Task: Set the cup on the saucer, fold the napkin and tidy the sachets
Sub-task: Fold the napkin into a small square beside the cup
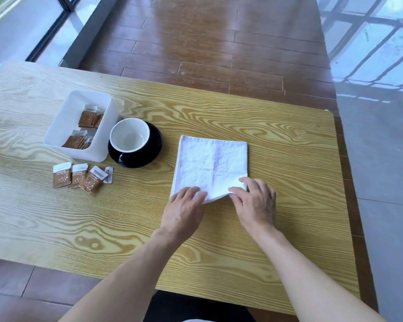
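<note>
Looking down at a wooden tabletop [219, 240] from head height. Lying right of centre, a white napkin [213, 163], roughly square and creased, already doubled by the look of its layered left edge. Pinching its near edge, both hands: left hand [184, 211] with fingers curling onto the near left corner, right hand [256, 203] gripping the near right corner, the cloth bunching and lifting slightly between them. Each grip closing on cloth rather than spread flat.

Sitting left of the napkin, a white-lined cup [129, 135] on a black saucer [155, 138], so that part seeming done. Standing just beside the saucer, further left, a white box [56, 133] holding several brown sachets [90, 117]. Lying loose on the tabletop in front of the box, four more sachets [79, 176], overlapping in a row and not yet tidied.

Judging the risks: folding unevenly if one hand leads the other, leaving corners mismatched; layers sliding apart if the pinch catches only the top sheet; dragging the whole napkin toward the near edge instead of folding it; brushing the saucer if the cloth swings left
</note>
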